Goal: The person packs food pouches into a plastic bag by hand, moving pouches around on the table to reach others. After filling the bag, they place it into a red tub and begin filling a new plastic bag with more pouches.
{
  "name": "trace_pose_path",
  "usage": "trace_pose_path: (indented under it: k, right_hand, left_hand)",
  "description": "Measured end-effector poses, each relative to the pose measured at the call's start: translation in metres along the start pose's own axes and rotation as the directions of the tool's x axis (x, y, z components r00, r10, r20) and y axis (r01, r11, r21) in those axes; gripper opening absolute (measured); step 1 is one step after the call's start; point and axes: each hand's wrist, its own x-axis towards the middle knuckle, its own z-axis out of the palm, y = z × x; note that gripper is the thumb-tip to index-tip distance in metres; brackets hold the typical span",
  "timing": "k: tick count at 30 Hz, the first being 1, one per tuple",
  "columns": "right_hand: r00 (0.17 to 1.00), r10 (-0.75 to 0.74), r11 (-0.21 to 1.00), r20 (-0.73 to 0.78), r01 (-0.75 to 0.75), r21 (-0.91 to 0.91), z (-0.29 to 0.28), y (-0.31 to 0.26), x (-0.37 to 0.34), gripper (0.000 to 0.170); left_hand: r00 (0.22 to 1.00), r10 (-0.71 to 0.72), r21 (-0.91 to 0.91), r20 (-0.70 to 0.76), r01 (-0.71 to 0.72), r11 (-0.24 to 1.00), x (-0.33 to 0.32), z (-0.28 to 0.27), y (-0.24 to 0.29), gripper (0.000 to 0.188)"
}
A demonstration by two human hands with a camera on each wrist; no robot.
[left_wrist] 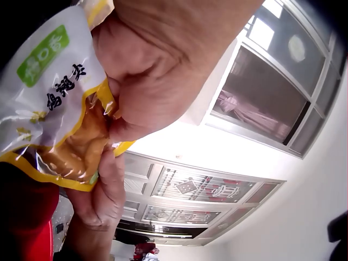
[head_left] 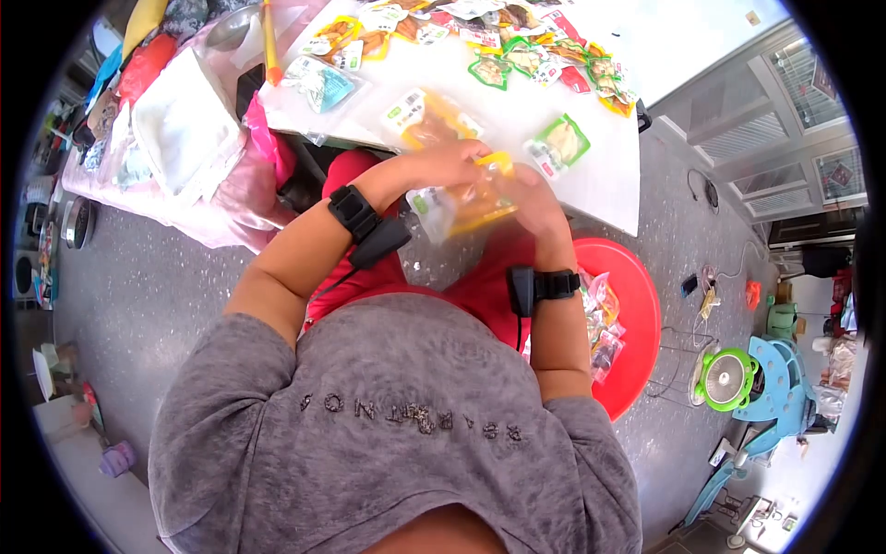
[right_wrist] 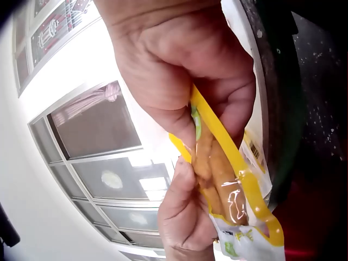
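Note:
Both hands pinch one yellow-edged snack packet (head_left: pixel 471 205) over the near edge of the table. Its clear window shows brown pieces of food, and its white end carries a green label, plain in the left wrist view. My left hand (head_left: pixel 450 164) has thumb and fingers on one edge of the packet. Close by, my right hand (head_left: pixel 538 205) grips the same edge, its thumb (right_wrist: pixel 176 122) pressed on the film. On the table just beyond the hands lie another yellow-edged packet (head_left: pixel 426 113) and a green-edged packet (head_left: pixel 562 144).
Several packets (head_left: pixel 521 57) are heaped toward the far side of the white table (head_left: pixel 604 189). A blue-and-white bag (head_left: pixel 319 85) lies at the left. Beside the right forearm, a red basin (head_left: pixel 641 323) holds more packets. A green fan (head_left: pixel 727 379) stands farther right.

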Motion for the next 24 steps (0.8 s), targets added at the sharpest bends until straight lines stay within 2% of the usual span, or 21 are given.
trace_pose_path:
  k: [2,4,5,7,8,11,13,14,15,16,18,19,21,24]
  right_hand:
    - [0.998,0.02,1.0,-0.053,-0.019,0.022,0.001,0.001,0.001,0.015]
    - [0.994,0.044,0.999,-0.103,-0.042,0.019,0.003,0.0,-0.001,0.015]
    - [0.991,0.044,0.995,-0.126,-0.032,0.096,0.003,0.0,-0.001,0.015]
    - [0.984,0.049,0.968,-0.17,-0.005,0.249,-0.001,0.001,-0.004,0.016]
    - [0.988,0.041,0.98,-0.147,-0.011,0.2,-0.005,0.003,-0.004,0.017]
    - [0.996,0.033,0.995,-0.086,-0.024,0.095,-0.015,0.016,-0.005,0.02]
    - [0.998,0.017,0.996,-0.056,-0.013,0.084,-0.014,0.019,-0.004,0.021]
    - [0.998,-0.012,0.983,-0.069,0.025,0.182,-0.012,0.02,-0.002,0.021]
    - [0.995,-0.041,0.959,-0.086,0.063,0.278,-0.009,0.019,-0.001,0.021]
    - [0.992,-0.065,0.924,-0.105,0.1,0.37,-0.007,0.019,-0.001,0.021]
    - [0.994,-0.089,0.923,-0.069,0.108,0.369,-0.012,0.032,0.002,0.026]
    - [0.994,-0.096,0.927,-0.047,0.106,0.359,-0.009,0.038,-0.001,0.028]
    - [0.998,-0.057,0.93,0.001,0.053,0.363,0.004,0.04,-0.013,0.036]
    - [0.995,-0.085,0.733,0.046,0.031,0.679,0.015,0.04,-0.028,0.039]
  left_hand:
    - [1.0,-0.013,-0.018,0.027,0.013,1.0,0.001,-0.001,-0.002,0.03]
    - [0.998,-0.023,0.014,-0.055,0.024,1.0,-0.001,0.0,-0.005,0.028]
    - [0.995,-0.025,0.031,-0.098,0.028,0.999,-0.001,0.0,-0.007,0.028]
    - [0.988,-0.03,-0.113,-0.149,0.014,0.994,0.002,0.001,-0.016,0.025]
    - [0.984,-0.038,-0.186,-0.173,0.006,0.983,0.003,0.001,-0.021,0.024]
    - [0.997,-0.004,0.079,-0.076,0.01,0.997,-0.008,0.014,-0.006,0.021]
    - [0.977,-0.05,-0.07,-0.205,0.036,0.997,-0.005,0.02,-0.011,0.022]
    - [0.961,-0.077,-0.143,-0.264,0.04,0.989,-0.002,0.021,-0.015,0.022]
    - [0.955,-0.036,-0.234,-0.293,-0.035,0.972,-0.001,0.019,-0.013,0.023]
    - [0.945,-0.056,-0.41,-0.322,-0.086,0.908,-0.002,0.02,-0.012,0.022]
    - [0.924,-0.113,-0.704,-0.366,-0.195,0.683,-0.005,0.026,-0.007,0.021]
    - [0.909,-0.074,-0.759,-0.411,-0.296,0.581,-0.002,0.028,-0.01,0.021]
    - [0.892,-0.065,-0.769,-0.448,-0.348,0.536,0.003,0.029,-0.023,0.022]
    - [0.887,-0.012,-0.793,-0.462,-0.406,0.455,0.003,0.035,-0.028,0.028]
